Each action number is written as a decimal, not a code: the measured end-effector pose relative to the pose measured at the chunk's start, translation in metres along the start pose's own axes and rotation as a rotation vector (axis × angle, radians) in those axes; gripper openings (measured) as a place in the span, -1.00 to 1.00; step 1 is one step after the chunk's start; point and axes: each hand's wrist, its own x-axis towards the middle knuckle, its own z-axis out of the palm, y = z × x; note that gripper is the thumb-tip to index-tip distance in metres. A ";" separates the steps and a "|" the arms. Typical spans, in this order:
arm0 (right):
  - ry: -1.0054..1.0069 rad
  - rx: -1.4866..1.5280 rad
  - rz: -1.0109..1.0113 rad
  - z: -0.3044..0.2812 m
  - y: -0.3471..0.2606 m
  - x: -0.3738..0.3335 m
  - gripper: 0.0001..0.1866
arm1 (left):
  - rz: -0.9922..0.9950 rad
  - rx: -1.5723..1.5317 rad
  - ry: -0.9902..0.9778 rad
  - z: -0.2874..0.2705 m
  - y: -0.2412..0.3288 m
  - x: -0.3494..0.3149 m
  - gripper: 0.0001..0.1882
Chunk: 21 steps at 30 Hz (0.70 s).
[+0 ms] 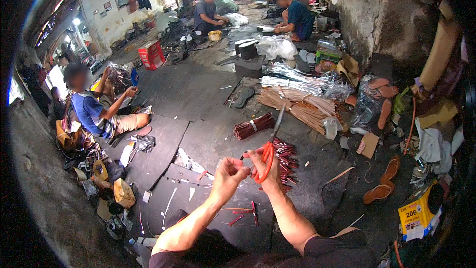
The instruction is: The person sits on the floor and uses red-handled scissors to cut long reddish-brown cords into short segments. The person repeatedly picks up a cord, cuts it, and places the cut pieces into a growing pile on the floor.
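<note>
Where the fingertips of both hands meet, a small, see-through, whitish scrap (249,163) is held above the floor in front of the person; fingers hide most of it, so I cannot tell exactly what it is. The left hand (228,172) is pinched closed on it. The right hand (259,161) grips long metal scissors with orange loop handles (270,155), its fingertips bent in toward the same scrap. Good practice, I judge, is a light pinch from both sides, with the blades kept pointing forward, clear of the left fingers, as they are now.

Just beyond lie a loose pile of shiny dark-red strips (286,163) and a dark-red bundle bound with a pale band (254,126); short dark-red pieces (255,214) lie nearer the person. Farther off, a sheaf of tan strips (302,109) adjoins silvery strips (295,83). Dark grey sheeting (198,101) covers the floor, scattered with scraps. A co-worker in a blue shirt (90,111) sits at left, others sit farther back, and a stained concrete wall (364,15) rises at right.
</note>
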 end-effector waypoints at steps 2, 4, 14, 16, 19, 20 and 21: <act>-0.023 -0.093 0.015 -0.005 -0.006 0.003 -0.66 | 0.006 0.160 -0.057 -0.001 0.007 -0.009 -0.67; -0.033 -0.166 -0.012 -0.014 -0.004 0.007 -0.68 | -0.057 0.343 -0.138 -0.002 0.019 -0.011 -0.66; -0.158 -0.539 -0.117 -0.028 0.004 0.019 -0.74 | -0.128 0.112 -0.351 -0.025 0.033 -0.008 -0.71; -0.082 -0.647 -0.169 -0.039 0.008 0.023 -0.73 | -0.048 -0.028 -0.195 -0.034 0.042 0.000 -0.77; -0.059 -0.647 -0.080 -0.035 -0.004 0.015 -0.68 | 0.113 -0.119 0.018 -0.054 0.054 0.007 -0.73; -0.086 -0.476 -0.167 -0.037 0.003 0.015 -0.64 | 0.184 -0.131 0.059 -0.056 0.058 0.011 -0.71; -0.135 -0.378 0.010 -0.036 0.001 0.011 -0.61 | 0.218 -0.078 0.086 -0.063 0.063 0.013 -0.68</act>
